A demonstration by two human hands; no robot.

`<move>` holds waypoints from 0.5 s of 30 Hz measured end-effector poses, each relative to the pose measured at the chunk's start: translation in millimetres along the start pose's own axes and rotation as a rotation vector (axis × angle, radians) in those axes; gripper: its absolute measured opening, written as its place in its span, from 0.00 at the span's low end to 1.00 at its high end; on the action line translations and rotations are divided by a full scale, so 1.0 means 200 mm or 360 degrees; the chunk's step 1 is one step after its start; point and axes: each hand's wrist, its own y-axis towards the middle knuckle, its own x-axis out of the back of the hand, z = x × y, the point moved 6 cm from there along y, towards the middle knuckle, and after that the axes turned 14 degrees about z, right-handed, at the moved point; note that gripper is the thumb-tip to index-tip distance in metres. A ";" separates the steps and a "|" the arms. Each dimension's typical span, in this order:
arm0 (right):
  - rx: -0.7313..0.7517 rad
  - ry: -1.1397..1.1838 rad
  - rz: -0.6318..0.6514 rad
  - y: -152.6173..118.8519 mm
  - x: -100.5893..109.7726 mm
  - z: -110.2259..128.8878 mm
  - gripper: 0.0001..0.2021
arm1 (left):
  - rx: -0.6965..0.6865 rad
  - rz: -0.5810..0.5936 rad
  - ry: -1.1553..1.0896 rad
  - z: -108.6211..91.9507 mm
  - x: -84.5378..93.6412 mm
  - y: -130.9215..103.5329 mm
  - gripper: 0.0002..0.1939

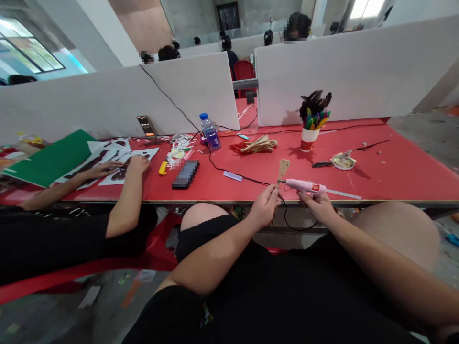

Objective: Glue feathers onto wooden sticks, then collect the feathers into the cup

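Note:
My left hand [265, 206] is closed on the lower end of a flat tan wooden piece [284, 168] with a wide, rounded top. My right hand [319, 206] grips a pink hot glue gun [304, 186], its nozzle pointing left at the narrow part of the wooden piece. From the gun's back sticks a long clear glue stick [344, 194]. A black cord loops below my hands. Behind them on the red table lies a pile of similar tan pieces [260, 145]. A paper cup [309, 138] holding dark and coloured feathers [315, 112] stands farther back.
A small dish [343, 161] with whitish lumps sits at right. To my left are a phone [185, 174], a purple bottle [211, 132] and a yellow cutter [163, 167]. A co-worker's hands [136, 165] rest over patterned sheets. White partitions [340, 79] stand along the back.

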 end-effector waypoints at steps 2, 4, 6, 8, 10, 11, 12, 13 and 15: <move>0.0064 -0.0038 -0.0042 0.00 0.01 0.02 0.25 | -0.0012 0.0010 0.0074 -0.02 0.00 0.00 0.29; 0.0114 -0.0077 -0.0072 0.00 0.01 0.03 0.24 | -0.0026 0.0020 0.0112 -0.02 -0.01 -0.01 0.29; 0.0149 -0.0107 -0.0087 0.00 0.02 0.03 0.25 | -0.0030 0.0023 0.0119 -0.02 -0.01 -0.01 0.29; 0.0165 -0.0121 -0.0104 0.01 0.03 0.03 0.25 | -0.0026 0.0020 0.0125 -0.01 -0.02 -0.02 0.29; 0.0169 -0.0137 -0.0123 0.01 0.04 0.03 0.24 | -0.0019 0.0022 0.0141 0.00 -0.01 -0.02 0.29; 0.0168 -0.0147 -0.0133 0.02 0.05 0.03 0.24 | -0.0014 0.0023 0.0155 0.00 -0.01 -0.02 0.29; 0.0165 -0.0155 -0.0145 0.02 0.05 0.03 0.23 | -0.0006 0.0021 0.0173 0.01 -0.01 -0.02 0.28; 0.0162 -0.0159 -0.0155 0.02 0.05 0.04 0.22 | 0.0003 0.0017 0.0191 0.01 -0.01 -0.03 0.28; 0.0148 -0.0147 -0.0174 0.03 0.06 0.04 0.22 | 0.0028 0.0017 0.0212 0.02 -0.01 -0.03 0.27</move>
